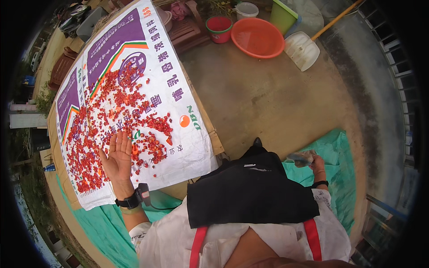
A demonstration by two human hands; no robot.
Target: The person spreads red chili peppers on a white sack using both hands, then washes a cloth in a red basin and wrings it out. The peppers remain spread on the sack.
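Note:
Palm up and fingers nearly straight, my left hand (120,160) is held over the near part of a white printed woven sack sheet (187,147). Nothing lies in that palm. Cut red chili pieces (88,164) are spread across the sheet, thickest at its left and near side. My right hand (317,164), off to the right of my body, grips a crumpled brownish-grey cloth or bag (302,158); its exact kind is unclear. Below the right hand lies a green tarp (338,181).
A wooden board (214,137) supports the sheet. Beyond it stand an orange basin (258,38), a red bucket (219,29), a whitish bucket (247,10) and a green bin (281,16). A white shovel (303,50) with a wooden handle rests beside them. A brown chair (63,68) is at the far left.

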